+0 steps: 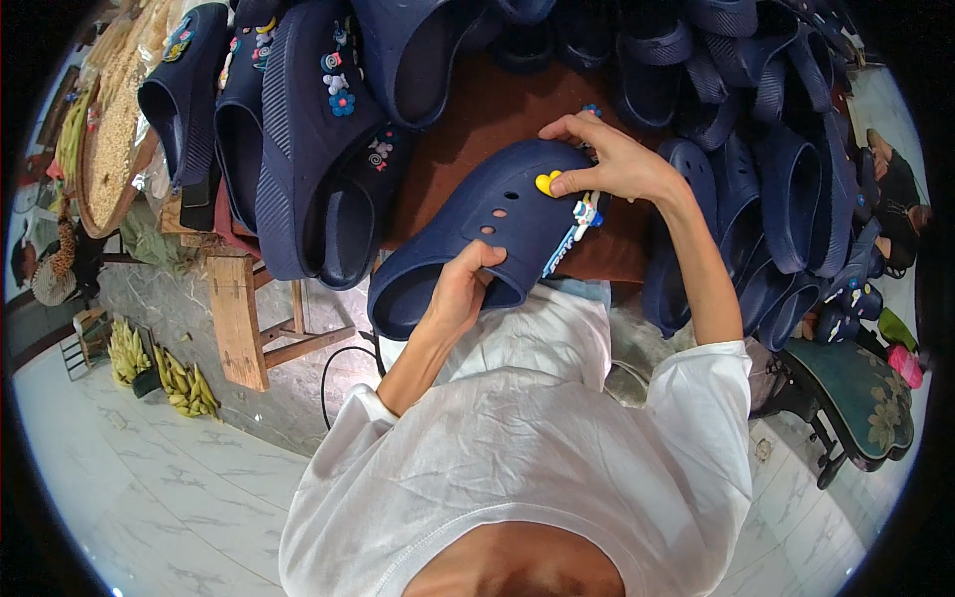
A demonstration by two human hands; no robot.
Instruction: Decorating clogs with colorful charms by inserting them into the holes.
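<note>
A navy foam clog [448, 224] lies tilted above my lap, its heel opening toward the lower left. My left hand [463, 284] grips its near side by the opening, thumb on top and the other fingers hidden. At the toe, my right hand [622, 164] has its thumb against a yellow heart-shaped shoe charm [547, 184], with bent fingers over the toe's far edge. Holes without charms show on the clog's upper. A white-and-blue character charm [587, 211] and a blue strip charm [559, 251] show along its right side, below my right hand.
Navy clogs with small charms [323, 129] stand at the left of a brown table [473, 114]. More navy clogs [736, 189] crowd the right and far sides. A wooden stand [239, 323], bananas [184, 383] and a dark green padded seat [846, 398] are lower down.
</note>
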